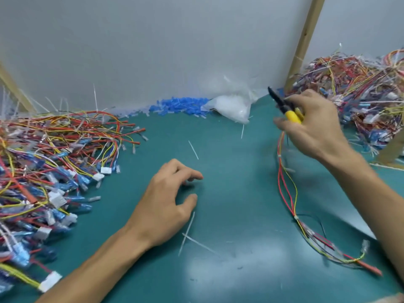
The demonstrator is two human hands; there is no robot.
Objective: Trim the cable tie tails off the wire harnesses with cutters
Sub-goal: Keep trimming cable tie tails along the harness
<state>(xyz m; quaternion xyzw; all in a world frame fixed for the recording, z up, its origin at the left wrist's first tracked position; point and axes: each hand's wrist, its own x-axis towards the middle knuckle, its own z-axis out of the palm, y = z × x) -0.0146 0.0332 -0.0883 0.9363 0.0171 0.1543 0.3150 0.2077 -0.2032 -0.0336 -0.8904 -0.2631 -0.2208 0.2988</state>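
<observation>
assembly workbench in a small factory or workshop: green cutting mat, heaps of wire harnesses left and right, loose blue connector sleeves, plastic bag, cut tie tails, plain grey partition.

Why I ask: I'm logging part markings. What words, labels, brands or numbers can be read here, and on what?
No text can be read in this view.
cutters: no brand or number shows on the yellow handles; blurred.
white connectors: any print too small to read.
plastic bag: no label shows.
</observation>
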